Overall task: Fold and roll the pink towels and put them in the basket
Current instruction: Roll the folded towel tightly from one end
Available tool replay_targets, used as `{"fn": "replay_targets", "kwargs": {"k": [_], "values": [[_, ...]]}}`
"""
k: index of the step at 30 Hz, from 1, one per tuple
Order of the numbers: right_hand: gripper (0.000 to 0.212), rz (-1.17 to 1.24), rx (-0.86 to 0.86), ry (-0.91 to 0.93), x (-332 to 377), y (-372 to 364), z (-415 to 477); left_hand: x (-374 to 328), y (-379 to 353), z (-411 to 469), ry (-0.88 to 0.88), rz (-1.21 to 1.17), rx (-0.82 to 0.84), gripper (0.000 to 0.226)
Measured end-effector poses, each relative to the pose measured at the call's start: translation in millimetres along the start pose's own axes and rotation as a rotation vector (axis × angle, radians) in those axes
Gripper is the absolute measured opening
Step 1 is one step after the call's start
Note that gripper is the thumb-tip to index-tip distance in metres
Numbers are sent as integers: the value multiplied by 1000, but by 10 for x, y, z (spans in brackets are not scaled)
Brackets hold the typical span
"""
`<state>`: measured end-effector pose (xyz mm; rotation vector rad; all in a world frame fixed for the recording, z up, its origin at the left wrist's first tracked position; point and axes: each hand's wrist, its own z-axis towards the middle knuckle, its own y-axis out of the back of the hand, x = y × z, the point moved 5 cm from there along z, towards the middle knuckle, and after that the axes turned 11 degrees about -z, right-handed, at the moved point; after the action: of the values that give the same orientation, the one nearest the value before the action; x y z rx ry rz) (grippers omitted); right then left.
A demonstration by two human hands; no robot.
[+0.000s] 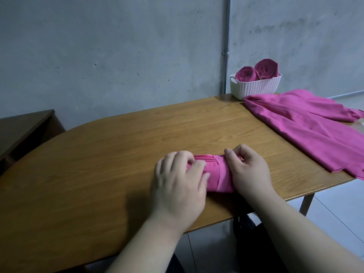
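Both hands curled around a rolled pink towel (218, 174) near the wooden table (98, 164)'s front edge, left hand (179, 186) and right hand (248, 170) gripping its ends, apparently tucking, white basket (256, 88) with two rolled towels (256, 72) at the far right corner, loose pink towels (307, 125) spread beside it

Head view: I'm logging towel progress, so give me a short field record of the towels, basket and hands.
towel roll: pink, lying on the table near its front edge, between both hands
left hand: fingers curled on the roll's left end
right hand: fingers curled on the roll's right end
basket: white, at the table's far right corner
finished rolls: two pink ones, standing in the basket
loose pink cloth: unrolled, spread along the table's right side, beside the basket
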<state>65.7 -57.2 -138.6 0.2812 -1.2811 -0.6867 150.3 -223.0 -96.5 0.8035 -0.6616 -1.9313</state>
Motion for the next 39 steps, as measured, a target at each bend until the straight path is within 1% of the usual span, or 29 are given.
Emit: {"fn": "replay_targets", "kwargs": {"k": [1, 4, 5, 7, 10, 14, 17, 18, 22, 25, 30, 33, 36, 38, 39], "values": [[34, 0, -3, -7, -7, -9, 6, -74, 3, 19, 49, -25, 4, 14], [37, 15, -20, -8, -23, -6, -5, -252, -135, 86, 277, -63, 217, 22], [37, 27, -23, -8, -27, -7, -17, -265, -171, 94, 344, -64, 244, 24], [37, 48, -30, -12, -31, -8, -26, -255, -214, 113, 428, -98, 235, 23], [37, 57, -27, -11, -37, -18, -34, -221, -244, 115, 500, -194, 207, 18], [36, 67, -23, -21, -43, -1, -30, -173, -214, 95, 536, -264, 168, 22], [37, 121, -29, -67, -75, 22, 11, 29, -65, 82, 603, -219, 43, 23], [38, 137, -29, -78, -81, 32, 22, 61, -16, 73, 611, -199, 25, 24], [40, 157, -13, -85, -68, 45, 34, -49, 9, 71, 547, -83, 109, 19], [40, 164, 4, -97, -65, 49, 37, -133, -18, 109, 494, 21, 157, 21], [37, 192, 14, -159, -67, 67, 69, -221, -69, 23, 497, -7, 186, 24], [35, 217, 66, -236, -46, 56, 89, -203, -24, -8, 521, -25, 175, 25], [30, 258, 169, -323, -3, 22, 73, -192, 48, 26, 519, -57, 119, 22], [28, 209, 248, -348, 26, -12, 65, -137, 22, 41, 555, -122, 96, 19], [29, 139, 287, -336, 44, -35, 65, -90, -11, 48, 586, -159, 96, 19]]}}
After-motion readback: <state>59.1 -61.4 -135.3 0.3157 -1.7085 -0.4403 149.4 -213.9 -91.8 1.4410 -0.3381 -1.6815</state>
